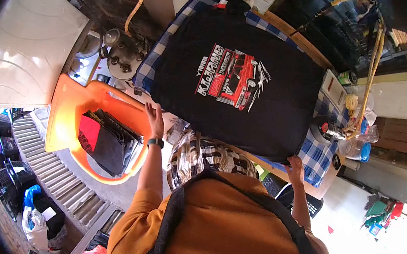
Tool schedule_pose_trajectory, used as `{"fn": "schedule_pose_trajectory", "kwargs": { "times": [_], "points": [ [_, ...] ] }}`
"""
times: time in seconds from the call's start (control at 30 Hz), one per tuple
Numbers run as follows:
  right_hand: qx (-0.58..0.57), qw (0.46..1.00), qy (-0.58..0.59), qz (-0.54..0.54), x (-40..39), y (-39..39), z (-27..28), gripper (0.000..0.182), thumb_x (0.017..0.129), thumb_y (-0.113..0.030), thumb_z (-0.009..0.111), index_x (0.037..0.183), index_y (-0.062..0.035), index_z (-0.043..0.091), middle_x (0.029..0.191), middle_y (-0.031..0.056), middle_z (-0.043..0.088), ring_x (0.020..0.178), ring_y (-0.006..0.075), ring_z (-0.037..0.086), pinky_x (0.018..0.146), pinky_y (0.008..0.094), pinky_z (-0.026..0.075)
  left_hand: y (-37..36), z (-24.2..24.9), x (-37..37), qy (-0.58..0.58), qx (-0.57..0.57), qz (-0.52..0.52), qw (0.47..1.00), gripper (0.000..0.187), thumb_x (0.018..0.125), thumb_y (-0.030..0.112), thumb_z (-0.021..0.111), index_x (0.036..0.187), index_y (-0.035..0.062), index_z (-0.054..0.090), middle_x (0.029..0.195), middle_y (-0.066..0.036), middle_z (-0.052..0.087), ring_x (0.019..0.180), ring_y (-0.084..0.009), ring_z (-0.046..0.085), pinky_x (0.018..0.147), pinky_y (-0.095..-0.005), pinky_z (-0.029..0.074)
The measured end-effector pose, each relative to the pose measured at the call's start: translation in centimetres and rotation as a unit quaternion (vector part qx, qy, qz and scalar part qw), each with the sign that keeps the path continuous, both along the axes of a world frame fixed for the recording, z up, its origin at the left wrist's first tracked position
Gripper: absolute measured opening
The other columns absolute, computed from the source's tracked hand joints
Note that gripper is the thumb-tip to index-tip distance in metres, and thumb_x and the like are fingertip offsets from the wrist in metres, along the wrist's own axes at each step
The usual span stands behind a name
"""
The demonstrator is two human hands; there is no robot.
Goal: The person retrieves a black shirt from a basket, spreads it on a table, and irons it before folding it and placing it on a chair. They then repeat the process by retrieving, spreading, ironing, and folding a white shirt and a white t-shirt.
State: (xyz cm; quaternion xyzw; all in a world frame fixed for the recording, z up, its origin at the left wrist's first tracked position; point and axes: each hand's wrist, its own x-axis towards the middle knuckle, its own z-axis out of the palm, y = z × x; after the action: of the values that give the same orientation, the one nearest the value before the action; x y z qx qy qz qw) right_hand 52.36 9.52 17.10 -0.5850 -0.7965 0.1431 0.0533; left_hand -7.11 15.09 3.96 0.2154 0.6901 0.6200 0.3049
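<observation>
While R hand (pixel 294 168) pinches corner of blk T-shirt (pixel 248 122), L hand (pixel 155 120) hovers, fingers apart, nr orange chair (pixel 63 110).

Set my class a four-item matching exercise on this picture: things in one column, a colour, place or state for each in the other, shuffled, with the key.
Column one
1. Black T-shirt
2. Orange chair
3. Checked cloth
4. Right hand

Column two
A. At a corner of the dark garment
B. Spread out, with a red vehicle print on it
C. Blue and white, partly covered
D. Bears a dark pile with a red patch

Right pairs: 1-B, 2-D, 3-C, 4-A
</observation>
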Motion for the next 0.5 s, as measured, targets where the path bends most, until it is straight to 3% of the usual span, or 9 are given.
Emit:
{"fn": "schedule_pose_trajectory", "kwargs": {
  "times": [0.07, 0.13, 0.23, 0.3, 0.37, 0.4, 0.43, 0.47, 0.5],
  "points": [
    [-0.005, 1.0, -0.001, -0.005, 0.4, -0.5, -0.2, 0.038, 0.068, -0.009, 0.074, 0.103, -0.0039, 0.06, 0.109, 0.015, 0.057, 0.107, 0.0344, 0.053, 0.092, 0.0426, 0.045, 1.1, 0.5, -1.5, -0.102, -0.085, -0.062, 0.989, 0.065, 0.094, 0.037, 0.054, 0.142, 0.0036, 0.026, 0.125, -0.014, 0.053, 0.116, -0.018, 0.047, 0.098, -0.0309, 0.037],
    [0.005, 1.0, -0.022, -0.007, 0.4, -1.0, 0.0, 0.038, 0.071, -0.006, 0.072, 0.108, -0.0044, 0.061, 0.112, 0.0146, 0.058, 0.112, 0.034, 0.053, 0.094, 0.0408, 0.046, 1.1, 0.0, -2.0, -0.082, 0.004, -0.142, 0.986, 0.054, 0.093, 0.036, 0.057, 0.128, -0.0042, 0.046, 0.119, -0.006, 0.056, 0.105, -0.012, 0.05, 0.092, -0.0258, 0.039],
    [0.01, 0.997, 0.045, -0.055, 1.5, -1.7, -1.1, 0.032, 0.075, -0.001, 0.066, 0.107, -0.005, 0.064, 0.116, 0.0143, 0.058, 0.117, 0.0325, 0.052, 0.097, 0.0405, 0.045, -1.9, 1.5, -1.7, -0.04, -0.127, -0.257, 0.957, 0.045, 0.089, 0.037, 0.063, 0.108, -0.0043, 0.061, 0.1, -0.002, 0.063, 0.091, -0.0104, 0.055, 0.084, -0.0264, 0.044],
    [-0.018, 0.988, 0.103, -0.117, 1.6, -1.9, -1.6, 0.027, 0.074, 0.002, 0.063, 0.1, -0.0054, 0.066, 0.121, 0.0154, 0.057, 0.116, 0.032, 0.053, 0.097, 0.0409, 0.044, -4.5, 1.2, -3.2, 0.026, -0.25, -0.396, 0.883, 0.045, 0.083, 0.04, 0.07, 0.102, -0.0009, 0.066, 0.092, 0.0, 0.066, 0.084, -0.0108, 0.058, 0.08, -0.0283, 0.046],
    [0.002, 0.993, 0.077, -0.095, 1.4, -0.7, 0.2, 0.024, 0.074, 0.002, 0.063, 0.097, -0.0052, 0.066, 0.119, 0.0159, 0.057, 0.112, 0.0322, 0.054, 0.095, 0.04, 0.045, -6.3, 1.1, -6.0, 0.107, -0.346, -0.525, 0.77, 0.048, 0.076, 0.042, 0.075, 0.104, 0.0031, 0.067, 0.092, -0.001, 0.068, 0.084, -0.0123, 0.061, 0.079, -0.0301, 0.047],
    [0.021, 0.996, 0.051, -0.067, 0.8, 0.4, 1.7, 0.022, 0.074, 0.002, 0.062, 0.094, -0.0049, 0.067, 0.117, 0.0164, 0.058, 0.108, 0.0325, 0.056, 0.092, 0.039, 0.047, -6.5, 3.1, -7.2, 0.12, -0.385, -0.571, 0.715, 0.052, 0.073, 0.043, 0.077, 0.107, 0.0049, 0.066, 0.094, -0.002, 0.069, 0.087, -0.0133, 0.062, 0.08, -0.0307, 0.047],
    [0.118, 0.991, 0.044, -0.047, 0.2, 1.7, 2.6, 0.015, 0.076, 0.0, 0.059, 0.089, -0.0028, 0.066, 0.108, 0.0144, 0.061, 0.098, 0.0299, 0.059, 0.088, 0.0361, 0.047, -4.1, 11.1, -5.6, 0.142, -0.43, -0.57, 0.686, 0.05, 0.078, 0.042, 0.072, 0.108, 0.0028, 0.064, 0.098, -0.005, 0.067, 0.09, -0.0141, 0.062, 0.082, -0.029, 0.047],
    [0.119, 0.991, 0.048, -0.049, 0.7, 2.8, 2.2, 0.015, 0.076, 0.0, 0.059, 0.089, -0.0028, 0.066, 0.108, 0.0144, 0.061, 0.098, 0.0299, 0.059, 0.088, 0.0361, 0.047, -1.5, 19.8, -3.7, 0.162, -0.473, -0.571, 0.651, 0.048, 0.084, 0.041, 0.067, 0.109, 0.0006, 0.062, 0.103, -0.007, 0.066, 0.094, -0.0148, 0.061, 0.084, -0.0273, 0.047],
    [0.052, 0.973, 0.192, -0.121, 1.8, 4.2, 1.7, 0.01, 0.079, -0.002, 0.059, 0.087, -0.0022, 0.065, 0.098, 0.0114, 0.061, 0.092, 0.0254, 0.059, 0.085, 0.0334, 0.046, -3.2, 12.4, -9.1, 0.119, -0.343, -0.55, 0.752, 0.044, 0.087, 0.038, 0.063, 0.111, 0.0004, 0.061, 0.105, -0.008, 0.066, 0.096, -0.0162, 0.061, 0.086, -0.0277, 0.047]
  ]
}}
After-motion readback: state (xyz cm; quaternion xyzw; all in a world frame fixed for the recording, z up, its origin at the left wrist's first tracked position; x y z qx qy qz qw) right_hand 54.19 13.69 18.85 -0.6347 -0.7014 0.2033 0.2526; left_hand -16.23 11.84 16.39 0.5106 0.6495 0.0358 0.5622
